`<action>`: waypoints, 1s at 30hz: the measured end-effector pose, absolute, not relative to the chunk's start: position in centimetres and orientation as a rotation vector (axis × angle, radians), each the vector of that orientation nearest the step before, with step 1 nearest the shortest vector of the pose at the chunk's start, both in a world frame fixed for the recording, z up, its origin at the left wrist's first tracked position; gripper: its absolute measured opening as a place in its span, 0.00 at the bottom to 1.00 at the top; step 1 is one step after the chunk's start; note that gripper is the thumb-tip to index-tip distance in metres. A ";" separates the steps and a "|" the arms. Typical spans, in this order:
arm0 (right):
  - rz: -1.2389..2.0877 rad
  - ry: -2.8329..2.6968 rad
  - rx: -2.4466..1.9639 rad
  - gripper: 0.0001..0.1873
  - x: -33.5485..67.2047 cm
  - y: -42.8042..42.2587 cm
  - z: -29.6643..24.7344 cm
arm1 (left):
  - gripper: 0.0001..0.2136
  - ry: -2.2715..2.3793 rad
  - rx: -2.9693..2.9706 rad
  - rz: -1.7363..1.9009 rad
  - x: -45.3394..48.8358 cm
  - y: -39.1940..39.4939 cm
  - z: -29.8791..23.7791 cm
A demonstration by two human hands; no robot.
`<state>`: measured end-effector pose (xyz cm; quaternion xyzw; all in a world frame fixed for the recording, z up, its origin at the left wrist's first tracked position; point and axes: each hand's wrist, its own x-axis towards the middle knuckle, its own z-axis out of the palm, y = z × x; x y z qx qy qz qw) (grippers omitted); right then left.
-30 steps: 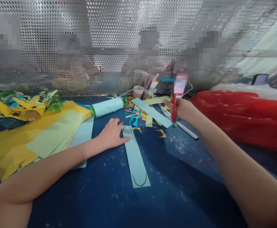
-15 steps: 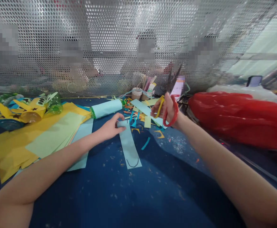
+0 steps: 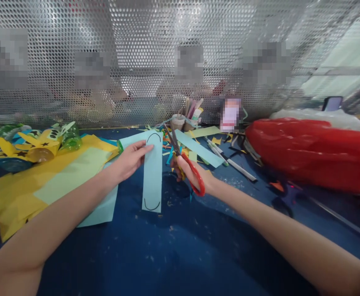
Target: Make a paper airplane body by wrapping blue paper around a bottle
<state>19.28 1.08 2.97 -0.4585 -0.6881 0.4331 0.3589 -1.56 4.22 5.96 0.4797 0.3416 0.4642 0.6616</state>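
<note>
Pinched in my left hand [image 3: 133,159] is a light blue paper strip [image 3: 152,181], held up by its left edge near the top. A dark curved line is drawn across each end of the strip. My right hand [image 3: 188,169] grips a pair of scissors [image 3: 175,144] with red and yellow handles. The blades are slightly apart and point up and left, just to the right of the strip's upper end, not visibly touching it. Behind the strip lies a paper-wrapped green bottle [image 3: 127,139], partly hidden.
Yellow and pale green sheets [image 3: 69,172] lie at the left, by bottles with yellow cut-outs [image 3: 42,144]. Paper scraps, another blue strip [image 3: 198,148] and pens [image 3: 240,169] lie centre right. Two cups [image 3: 177,122] stand before a perforated metal screen [image 3: 143,53]. A red plastic bag [image 3: 309,152] fills the right.
My left hand has lifted the strip off the table and moved slightly left. My right hand has brought the scissors down and left, beside the strip.
</note>
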 end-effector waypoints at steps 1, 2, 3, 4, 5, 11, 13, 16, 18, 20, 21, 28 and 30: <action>1.112 -1.813 -1.212 0.26 19.3 0.8 3.2 | 0.09 0.777 1.091 1.076 -1.5 3.9 6.2; 1.114 -1.838 -1.242 0.27 19.3 0.6 3.4 | 0.09 0.787 1.098 1.101 -1.4 3.6 6.3; 1.115 -1.860 -1.262 0.28 19.1 0.2 3.7 | 0.09 0.800 1.104 1.124 -1.3 3.3 6.5; 1.123 -1.875 -1.271 0.29 19.0 -0.1 3.9 | 0.09 0.813 1.110 1.141 -1.2 3.0 6.6; 1.132 -1.878 -1.268 0.29 18.8 -0.4 4.1 | 0.09 0.820 1.115 1.155 -1.1 2.8 6.7; 1.002 -1.928 -1.278 0.29 17.9 -1.6 5.2 | 0.10 0.809 1.143 1.203 -0.7 2.0 6.8; 0.942 -1.967 -1.285 0.29 17.8 -1.7 5.4 | 0.10 0.811 1.161 1.208 -0.6 1.8 6.8; 0.884 -2.014 -1.295 0.29 17.8 -1.7 5.4 | 0.10 0.810 1.172 1.218 -0.5 1.6 6.8; 0.852 -2.040 -1.301 0.30 17.9 -1.7 5.4 | 0.11 0.824 1.174 1.231 -0.5 1.5 6.8; 0.823 -2.064 -1.302 0.30 17.8 -1.7 5.5 | 0.11 0.840 1.181 1.239 -0.5 1.5 6.8; 0.810 -2.074 -1.303 0.30 17.8 -1.7 5.7 | 0.12 0.842 1.185 1.239 -0.5 1.5 6.8; 0.750 -2.127 -1.394 0.31 17.9 -1.7 6.7 | 0.13 0.863 1.234 1.229 -0.6 1.4 6.4; 0.741 -2.130 -1.411 0.32 17.9 -1.6 6.6 | 0.13 0.864 1.265 1.238 -0.6 1.5 6.3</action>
